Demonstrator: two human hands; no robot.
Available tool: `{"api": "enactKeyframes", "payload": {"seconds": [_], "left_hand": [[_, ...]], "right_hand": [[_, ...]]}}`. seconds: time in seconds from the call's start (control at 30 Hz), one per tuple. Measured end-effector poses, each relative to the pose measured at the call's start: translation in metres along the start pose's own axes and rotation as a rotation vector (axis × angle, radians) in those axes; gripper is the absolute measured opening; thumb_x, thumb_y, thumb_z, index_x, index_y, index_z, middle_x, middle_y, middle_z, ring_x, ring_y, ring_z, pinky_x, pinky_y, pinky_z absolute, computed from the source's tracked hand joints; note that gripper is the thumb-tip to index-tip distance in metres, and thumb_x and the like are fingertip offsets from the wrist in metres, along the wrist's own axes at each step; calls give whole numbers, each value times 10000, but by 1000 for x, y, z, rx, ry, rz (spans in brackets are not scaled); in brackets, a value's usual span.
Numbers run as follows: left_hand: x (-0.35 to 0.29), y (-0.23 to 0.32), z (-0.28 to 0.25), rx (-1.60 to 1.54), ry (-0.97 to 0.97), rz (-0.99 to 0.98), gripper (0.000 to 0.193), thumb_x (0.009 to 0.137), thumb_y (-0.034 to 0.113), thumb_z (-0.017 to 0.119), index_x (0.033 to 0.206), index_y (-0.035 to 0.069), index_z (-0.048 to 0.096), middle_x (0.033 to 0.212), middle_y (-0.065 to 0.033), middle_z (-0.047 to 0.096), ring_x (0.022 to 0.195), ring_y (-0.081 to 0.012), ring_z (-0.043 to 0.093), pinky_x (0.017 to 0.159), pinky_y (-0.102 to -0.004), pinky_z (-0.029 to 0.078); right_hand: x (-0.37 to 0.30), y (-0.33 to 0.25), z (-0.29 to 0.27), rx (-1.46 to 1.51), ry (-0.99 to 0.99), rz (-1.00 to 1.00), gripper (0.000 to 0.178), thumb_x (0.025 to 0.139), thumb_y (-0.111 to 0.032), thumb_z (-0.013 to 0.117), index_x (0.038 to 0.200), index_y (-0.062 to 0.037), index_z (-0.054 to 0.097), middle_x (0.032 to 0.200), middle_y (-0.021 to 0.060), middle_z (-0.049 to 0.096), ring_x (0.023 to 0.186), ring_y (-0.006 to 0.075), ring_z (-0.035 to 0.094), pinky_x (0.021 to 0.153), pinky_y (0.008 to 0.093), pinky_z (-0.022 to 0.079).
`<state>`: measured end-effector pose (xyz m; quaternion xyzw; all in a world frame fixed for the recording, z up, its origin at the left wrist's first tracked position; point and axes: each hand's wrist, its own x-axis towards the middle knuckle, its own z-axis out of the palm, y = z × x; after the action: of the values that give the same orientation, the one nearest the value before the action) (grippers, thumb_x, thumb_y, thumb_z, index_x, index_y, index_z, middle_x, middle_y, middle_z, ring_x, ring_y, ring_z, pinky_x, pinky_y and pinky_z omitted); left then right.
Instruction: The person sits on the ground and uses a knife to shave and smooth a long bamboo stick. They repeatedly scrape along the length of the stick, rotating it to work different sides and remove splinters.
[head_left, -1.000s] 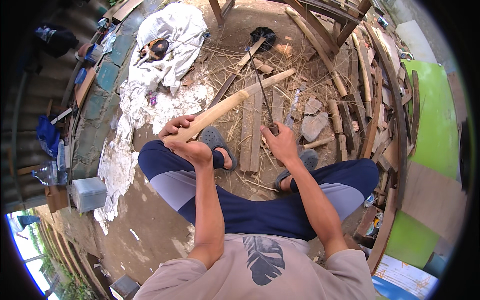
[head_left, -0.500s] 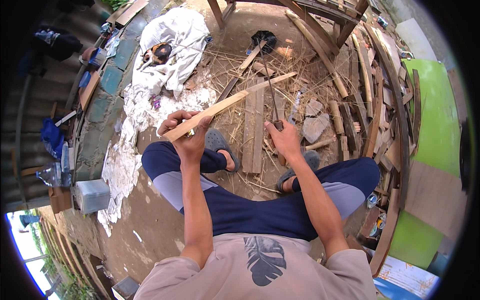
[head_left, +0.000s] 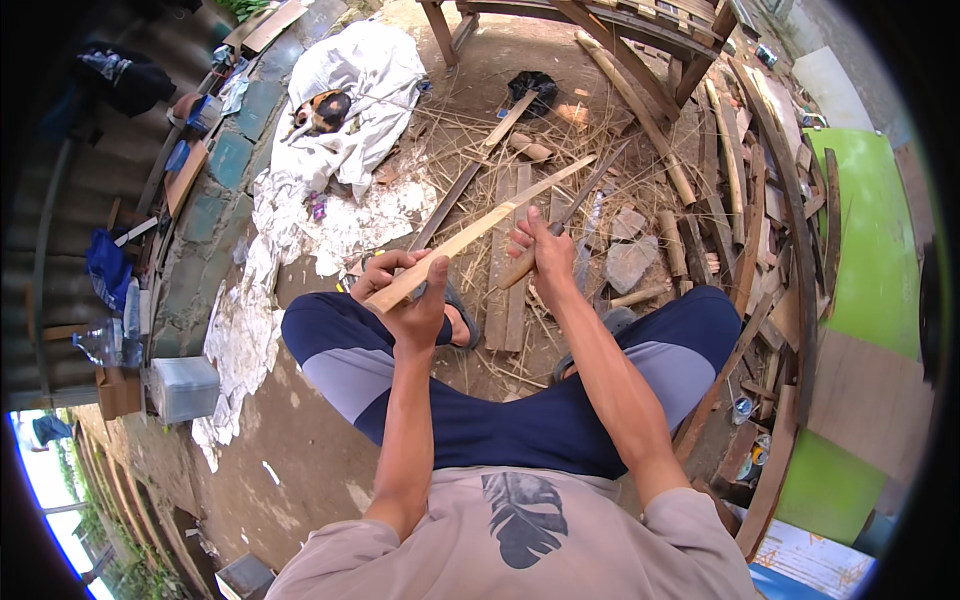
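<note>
My left hand [head_left: 408,300] is closed around the near end of a pale, tapering wooden strip [head_left: 485,222], which slants away to the upper right. Wrapped around a brown wooden handle, my right hand [head_left: 550,258] grips a large knife [head_left: 592,192] with a long dark blade. The blade points away to the upper right, just right of the strip and apart from it. The handle's butt sticks out on the left of the fist. Below both hands, flat boards [head_left: 505,300] lie on the ground between my crossed legs.
A cat [head_left: 325,110] lies curled on a white cloth [head_left: 365,70] at the far left. Shavings and a black plastic bag [head_left: 533,88] litter the ground ahead, near a wooden bench [head_left: 600,22]. Broken stone [head_left: 632,258] and piled timber [head_left: 755,200] lie on the right.
My left hand has moved a little right with the wooden strip. In my right hand the knife has swung from nearly upright to slanting right, and that hand has shifted slightly left.
</note>
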<state>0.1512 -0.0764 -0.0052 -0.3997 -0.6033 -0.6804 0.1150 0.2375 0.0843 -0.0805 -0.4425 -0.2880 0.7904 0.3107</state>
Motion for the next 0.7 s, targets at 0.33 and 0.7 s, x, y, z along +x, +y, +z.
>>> {"api": "enactKeyframes", "payload": {"seconds": [0.33, 0.7], "left_hand": [[-47, 10, -72, -12, -634, 277, 811, 768, 592, 732, 1309, 83, 407, 1228, -237, 564, 1077, -387, 624, 949, -454, 508], [58, -40, -30, 206, -510, -578, 409, 992, 366, 535, 1137, -4, 632, 1037, -85, 696, 980, -156, 635, 860, -302, 490]], "right_hand": [[23, 3, 5, 86, -64, 1, 176, 836, -36, 684, 936, 19, 550, 855, 133, 647, 790, 241, 680, 718, 349, 560], [17, -11, 23, -720, -122, -514, 288, 769, -221, 781, 843, -35, 574, 694, 61, 610, 628, 167, 575, 618, 323, 466]]}}
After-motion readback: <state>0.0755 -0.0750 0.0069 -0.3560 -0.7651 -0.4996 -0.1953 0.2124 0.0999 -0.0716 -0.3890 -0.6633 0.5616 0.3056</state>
